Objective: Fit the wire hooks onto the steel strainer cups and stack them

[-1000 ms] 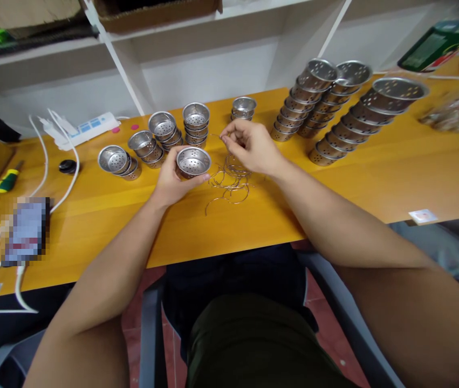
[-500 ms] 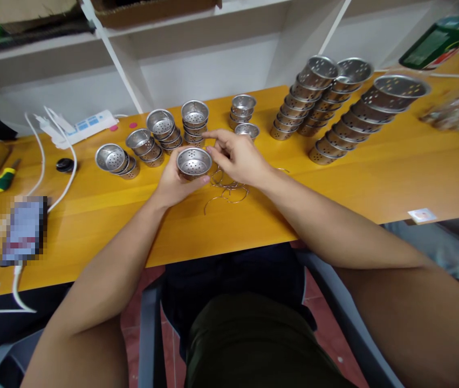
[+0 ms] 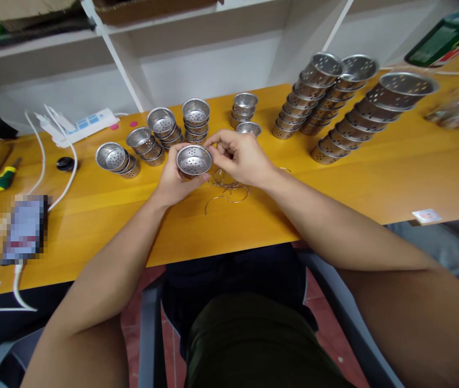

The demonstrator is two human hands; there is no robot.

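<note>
My left hand [image 3: 173, 183] is wrapped round a perforated metal cup [image 3: 194, 160], its open mouth tilted up toward me. At the cup's right rim is my right hand [image 3: 242, 156], its thumb and forefinger drawn together; whatever they pinch is too small to make out. Several thin bent wire rings [image 3: 233, 194] lie on the table just below my right hand. Behind that hand stands a single low perforated cup [image 3: 248, 129], partly covered by it.
Short cup stacks [image 3: 161, 125] stand behind my left hand, another [image 3: 244, 108] at the back. Tall leaning stacks [image 3: 350, 126] rise to the right. At left are a phone [image 3: 24, 229], white cables, a power strip [image 3: 87, 126] and a screwdriver [image 3: 5, 179]. White shelves [image 3: 213, 59] close off the back.
My right forefinger has curled in closer to the cup's rim. The left hand keeps the cup in nearly the same place, and the view has shifted slightly.
</note>
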